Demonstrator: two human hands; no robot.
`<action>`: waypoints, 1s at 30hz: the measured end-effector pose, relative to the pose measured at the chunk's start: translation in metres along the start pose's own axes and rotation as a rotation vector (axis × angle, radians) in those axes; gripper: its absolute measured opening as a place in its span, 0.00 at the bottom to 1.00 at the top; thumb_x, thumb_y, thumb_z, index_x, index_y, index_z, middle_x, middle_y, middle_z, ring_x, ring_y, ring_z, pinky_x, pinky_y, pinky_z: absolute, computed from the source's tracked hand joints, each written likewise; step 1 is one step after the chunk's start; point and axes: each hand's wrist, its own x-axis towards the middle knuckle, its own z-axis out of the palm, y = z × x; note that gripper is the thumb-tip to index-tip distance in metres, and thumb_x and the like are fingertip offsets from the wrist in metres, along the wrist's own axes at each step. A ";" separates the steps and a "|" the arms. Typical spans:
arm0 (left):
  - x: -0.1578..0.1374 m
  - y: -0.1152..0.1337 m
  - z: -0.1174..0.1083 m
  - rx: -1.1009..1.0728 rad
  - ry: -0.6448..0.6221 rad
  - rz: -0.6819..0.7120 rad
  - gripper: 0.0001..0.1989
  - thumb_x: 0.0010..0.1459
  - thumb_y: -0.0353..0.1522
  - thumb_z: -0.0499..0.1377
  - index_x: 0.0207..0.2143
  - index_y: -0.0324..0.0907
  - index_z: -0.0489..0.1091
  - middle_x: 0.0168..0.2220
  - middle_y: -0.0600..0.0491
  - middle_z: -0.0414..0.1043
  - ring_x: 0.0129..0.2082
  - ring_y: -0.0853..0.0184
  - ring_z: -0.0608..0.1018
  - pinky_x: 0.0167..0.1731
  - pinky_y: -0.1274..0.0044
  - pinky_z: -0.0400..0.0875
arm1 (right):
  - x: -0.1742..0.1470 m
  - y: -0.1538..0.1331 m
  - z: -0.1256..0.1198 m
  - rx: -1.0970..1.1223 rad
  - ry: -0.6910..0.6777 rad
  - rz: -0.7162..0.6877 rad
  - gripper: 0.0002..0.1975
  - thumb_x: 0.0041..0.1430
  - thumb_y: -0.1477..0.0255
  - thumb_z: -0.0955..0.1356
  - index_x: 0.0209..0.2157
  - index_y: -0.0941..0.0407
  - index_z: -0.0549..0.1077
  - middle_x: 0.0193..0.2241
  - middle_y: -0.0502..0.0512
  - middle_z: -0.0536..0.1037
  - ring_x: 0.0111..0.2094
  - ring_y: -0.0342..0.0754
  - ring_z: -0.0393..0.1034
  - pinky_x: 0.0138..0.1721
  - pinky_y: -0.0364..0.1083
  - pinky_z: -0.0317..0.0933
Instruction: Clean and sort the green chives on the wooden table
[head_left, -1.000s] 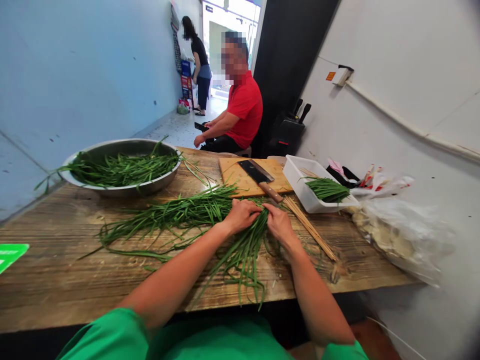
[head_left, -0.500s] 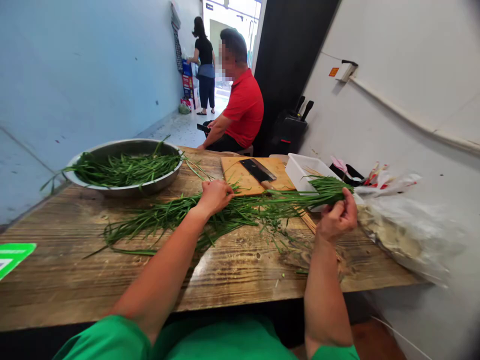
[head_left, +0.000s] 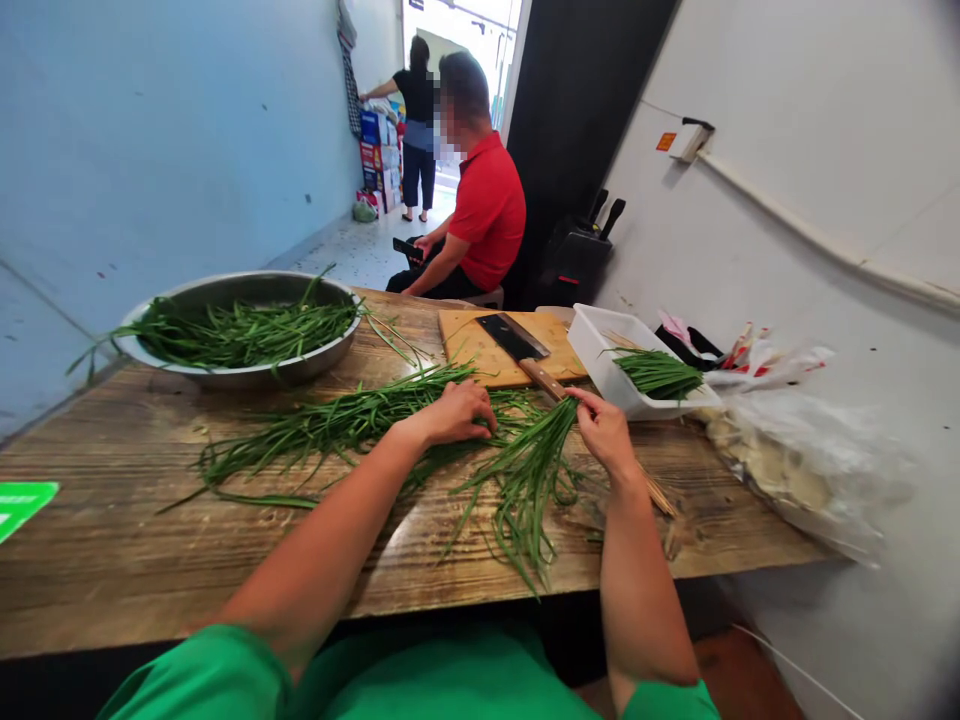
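Observation:
My right hand (head_left: 604, 428) is closed around one end of a loose bunch of garlic chives (head_left: 529, 475), whose long leaves fan down over the table toward me. Left of it, my left hand (head_left: 459, 412) rests at the right part of a chive pile (head_left: 360, 420), fingers curled among the stalks; its fingertips are partly hidden. Beyond my right hand, a neat bundle of chives (head_left: 660, 374) lies in a white plastic bin (head_left: 600, 360). A cleaver (head_left: 517, 340) lies on a wooden cutting board (head_left: 469, 345), its handle pointing toward my right hand.
A metal basin (head_left: 225, 377) full of chives stands at the back left. Thin wooden sticks (head_left: 658, 490) lie by my right wrist. A clear plastic bag (head_left: 817, 470) sits at the right. Beyond the table sits a person in red (head_left: 491, 210); another person (head_left: 418, 130) stands farther back.
My right hand has moved left from the bin, and its chives now droop toward the near edge. My left hand has shifted slightly right and nearer. The standing person has reached an arm leftward.

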 end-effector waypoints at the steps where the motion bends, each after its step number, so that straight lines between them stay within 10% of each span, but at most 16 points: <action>1: 0.001 0.004 0.002 0.012 -0.007 0.012 0.06 0.48 0.37 0.60 0.29 0.47 0.75 0.33 0.52 0.69 0.41 0.62 0.65 0.40 0.73 0.51 | 0.000 0.001 0.001 -0.022 0.000 -0.009 0.19 0.51 0.73 0.58 0.41 0.56 0.75 0.30 0.53 0.77 0.24 0.43 0.66 0.29 0.42 0.60; 16: 0.003 0.008 0.010 0.049 0.134 -0.092 0.07 0.48 0.33 0.56 0.25 0.42 0.74 0.30 0.49 0.71 0.38 0.61 0.68 0.40 0.70 0.55 | 0.000 -0.002 0.005 -0.062 -0.016 -0.061 0.19 0.52 0.75 0.58 0.41 0.57 0.74 0.32 0.54 0.78 0.32 0.46 0.71 0.36 0.44 0.63; 30: 0.016 -0.001 0.020 -0.620 0.524 -0.427 0.13 0.47 0.35 0.57 0.33 0.38 0.74 0.32 0.52 0.76 0.32 0.68 0.75 0.36 0.77 0.67 | -0.011 -0.025 0.034 -0.012 -0.033 -0.270 0.19 0.53 0.78 0.58 0.44 0.54 0.72 0.40 0.53 0.76 0.40 0.45 0.71 0.43 0.44 0.63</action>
